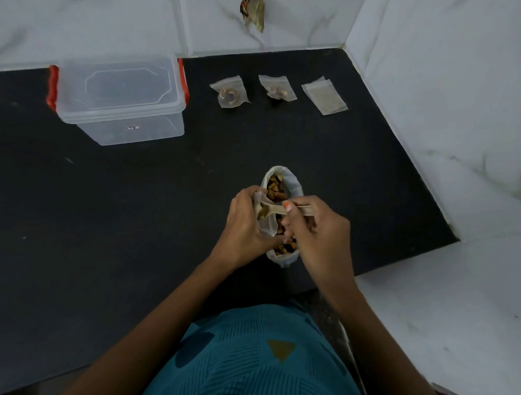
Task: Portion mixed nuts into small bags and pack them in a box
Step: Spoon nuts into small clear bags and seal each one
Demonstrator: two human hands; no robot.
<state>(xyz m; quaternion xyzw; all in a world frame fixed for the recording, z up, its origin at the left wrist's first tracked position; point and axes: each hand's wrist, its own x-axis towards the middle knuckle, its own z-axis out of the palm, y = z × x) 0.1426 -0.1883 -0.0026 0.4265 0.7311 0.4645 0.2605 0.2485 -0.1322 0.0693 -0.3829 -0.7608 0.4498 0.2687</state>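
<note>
Clear plastic box (120, 98), matt countertop (133, 206)

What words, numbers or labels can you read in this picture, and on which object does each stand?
Sticker on the front wall of the clear plastic box: dark marks in a frame, too small and blurred to read.
No text shows on the filled small bags, the empty bags, the spoon or the nut bag.

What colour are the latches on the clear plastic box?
The latches are red; head view.
</note>
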